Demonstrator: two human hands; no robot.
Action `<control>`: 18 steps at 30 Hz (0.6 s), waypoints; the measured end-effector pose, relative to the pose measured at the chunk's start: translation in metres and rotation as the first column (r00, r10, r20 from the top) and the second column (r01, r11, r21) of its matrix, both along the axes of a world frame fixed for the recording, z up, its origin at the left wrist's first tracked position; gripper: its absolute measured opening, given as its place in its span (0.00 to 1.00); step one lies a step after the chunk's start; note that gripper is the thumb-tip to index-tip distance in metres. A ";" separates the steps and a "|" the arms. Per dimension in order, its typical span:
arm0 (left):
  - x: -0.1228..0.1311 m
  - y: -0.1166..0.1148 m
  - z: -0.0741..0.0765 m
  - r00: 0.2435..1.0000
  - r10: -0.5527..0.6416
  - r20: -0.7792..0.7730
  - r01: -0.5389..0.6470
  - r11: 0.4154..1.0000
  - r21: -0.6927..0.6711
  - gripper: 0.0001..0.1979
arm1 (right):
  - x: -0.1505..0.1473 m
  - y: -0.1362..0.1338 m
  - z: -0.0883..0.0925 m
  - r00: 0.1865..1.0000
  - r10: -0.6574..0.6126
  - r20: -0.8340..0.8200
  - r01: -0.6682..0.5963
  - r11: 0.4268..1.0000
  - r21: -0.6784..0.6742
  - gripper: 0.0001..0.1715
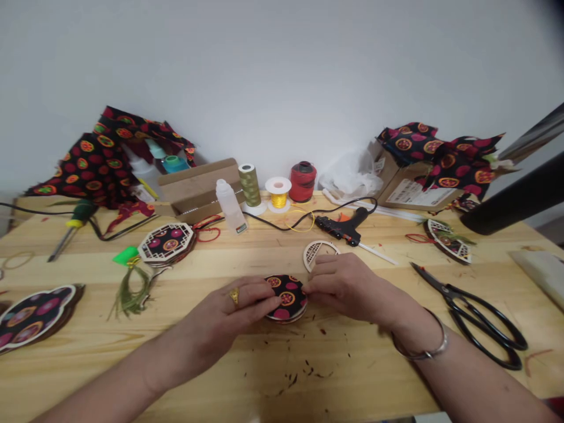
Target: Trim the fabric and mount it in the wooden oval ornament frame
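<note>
A round disc covered in black patterned fabric [288,298] lies on the table in front of me, with a pale wooden edge showing below. My left hand [238,302], with a gold ring, holds the disc from its left, fingers laid over the fabric and thumb near the front. At the right edge, the bent fingers of my right hand [339,285] pinch the disc's rim; their tips are partly hidden. Just behind that hand lies a round wooden lattice piece [315,251], partly covered by it.
A black glue gun [343,226] and thread spools [279,194] stand behind. Black scissors [471,314] lie right. Left are an octagonal ornament [167,244], a screwdriver [70,232] and a white bottle [230,205]. Fabric-draped boxes [414,182] stand at the back. Dark scraps [304,373] litter the front.
</note>
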State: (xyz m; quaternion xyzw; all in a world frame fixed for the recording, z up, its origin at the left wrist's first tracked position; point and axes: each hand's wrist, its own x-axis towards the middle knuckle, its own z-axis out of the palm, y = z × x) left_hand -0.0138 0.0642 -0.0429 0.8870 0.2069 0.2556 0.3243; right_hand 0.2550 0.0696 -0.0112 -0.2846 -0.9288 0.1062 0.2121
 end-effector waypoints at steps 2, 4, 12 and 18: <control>-0.006 0.000 0.001 0.993 -0.024 -0.117 0.041 0.989 0.144 0.32 | -0.002 0.000 -0.001 0.997 0.002 0.073 -0.005 0.999 0.043 0.11; -0.009 -0.002 0.003 0.983 -0.021 -0.185 0.065 0.970 0.236 0.33 | -0.001 -0.001 -0.002 0.992 0.011 0.127 -0.017 0.999 0.047 0.12; 0.002 -0.007 0.017 0.967 -0.037 -0.252 0.131 0.922 0.365 0.30 | 0.007 -0.003 0.005 0.970 -0.037 -0.239 -0.030 0.963 -0.268 0.09; 0.001 -0.008 0.016 0.949 -0.049 -0.312 0.139 0.952 0.273 0.28 | -0.008 -0.007 -0.006 0.971 0.010 -0.240 -0.071 0.966 -0.247 0.10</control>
